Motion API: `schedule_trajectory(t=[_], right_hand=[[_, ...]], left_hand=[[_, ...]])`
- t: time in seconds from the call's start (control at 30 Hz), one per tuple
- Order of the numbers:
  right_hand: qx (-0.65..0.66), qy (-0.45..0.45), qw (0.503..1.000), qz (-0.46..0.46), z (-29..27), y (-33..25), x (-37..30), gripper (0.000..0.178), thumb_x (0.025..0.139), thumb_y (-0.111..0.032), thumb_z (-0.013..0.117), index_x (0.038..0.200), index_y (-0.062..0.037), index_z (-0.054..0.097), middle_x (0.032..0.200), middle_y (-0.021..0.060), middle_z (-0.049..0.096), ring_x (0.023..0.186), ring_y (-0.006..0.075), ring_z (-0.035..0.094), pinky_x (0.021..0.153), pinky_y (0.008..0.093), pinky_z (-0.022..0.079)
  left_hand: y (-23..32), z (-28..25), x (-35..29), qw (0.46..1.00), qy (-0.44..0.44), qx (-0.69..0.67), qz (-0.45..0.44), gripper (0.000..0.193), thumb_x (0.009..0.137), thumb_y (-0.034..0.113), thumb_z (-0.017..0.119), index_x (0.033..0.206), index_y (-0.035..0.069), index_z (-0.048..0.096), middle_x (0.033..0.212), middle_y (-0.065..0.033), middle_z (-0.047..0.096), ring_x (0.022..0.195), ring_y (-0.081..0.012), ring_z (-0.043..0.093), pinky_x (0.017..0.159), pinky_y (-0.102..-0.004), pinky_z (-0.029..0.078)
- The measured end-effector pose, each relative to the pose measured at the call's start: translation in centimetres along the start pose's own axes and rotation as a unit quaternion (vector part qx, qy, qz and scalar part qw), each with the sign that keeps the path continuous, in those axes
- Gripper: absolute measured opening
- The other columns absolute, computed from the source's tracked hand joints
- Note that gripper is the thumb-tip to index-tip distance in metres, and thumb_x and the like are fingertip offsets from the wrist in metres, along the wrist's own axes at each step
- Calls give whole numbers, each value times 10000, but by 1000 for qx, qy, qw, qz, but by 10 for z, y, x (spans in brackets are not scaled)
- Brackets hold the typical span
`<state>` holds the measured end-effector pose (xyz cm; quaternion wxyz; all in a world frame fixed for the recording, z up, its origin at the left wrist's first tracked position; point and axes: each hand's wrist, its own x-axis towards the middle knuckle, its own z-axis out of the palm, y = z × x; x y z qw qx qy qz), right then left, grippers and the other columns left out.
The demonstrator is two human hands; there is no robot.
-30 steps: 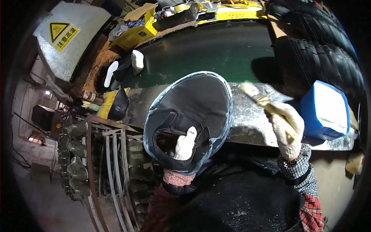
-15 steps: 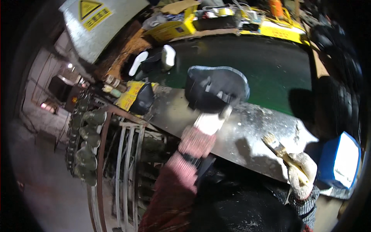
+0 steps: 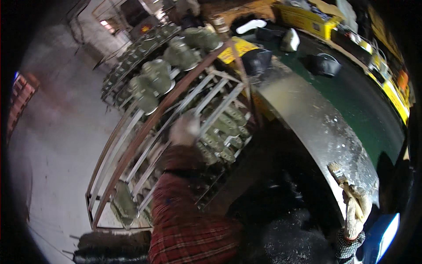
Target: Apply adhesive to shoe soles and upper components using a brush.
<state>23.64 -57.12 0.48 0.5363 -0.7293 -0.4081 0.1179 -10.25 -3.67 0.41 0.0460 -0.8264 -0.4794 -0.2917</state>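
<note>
My left hand point(image 3: 185, 128), in a pale glove and smeared by motion, is over a metal rack point(image 3: 210, 99). Its fingers cannot be made out, so I cannot tell whether it touches anything. Olive-green shoe uppers point(image 3: 224, 127) fill the rack's lower level, and several more point(image 3: 151, 81) hang along its upper side. My right hand point(image 3: 358, 209), gloved in knit, is closed around the handle of a paintbrush point(image 3: 336, 171), bristles pointing away over a stained metal worktop point(image 3: 307, 116). A black curved shoe piece point(image 3: 323, 65) lies on the green surface beyond.
Past the worktop stretches a dark green belt-like surface point(image 3: 365, 114), with white-soled pieces point(image 3: 290, 40) at its far end. Another black piece point(image 3: 256, 60) sits by yellow sheeting point(image 3: 237, 49). A blue box point(image 3: 382, 240) stands beside my right hand. Yellow boxes point(image 3: 303, 20) line the back.
The view has swung left. My left hand has let go of the black shoe piece, now lying on the green surface, and moved over to the rack. My right hand still holds the paintbrush.
</note>
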Motion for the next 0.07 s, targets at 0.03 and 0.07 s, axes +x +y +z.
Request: schedule_trajectory(t=[0.03, 0.07], right_hand=[[55, 2, 998, 42, 7, -4, -1, 378, 906, -176, 642, 1206, 35, 548, 1153, 177, 618, 988, 252, 624, 875, 358, 505], [115, -13, 991, 65, 20, -22, 4, 370, 915, -165, 626, 1215, 34, 542, 1155, 179, 620, 1014, 262, 624, 906, 375, 501]], left_hand=[[-34, -75, -15, 981, -96, 148, -79, 385, 953, 380, 516, 1182, 110, 669, 1102, -114, 693, 1045, -277, 658, 908, -414, 508], [-54, -101, -30, 979, -85, 155, -102, 385, 953, 380, 516, 1182, 110, 669, 1102, -114, 693, 1045, -277, 658, 908, -414, 508]])
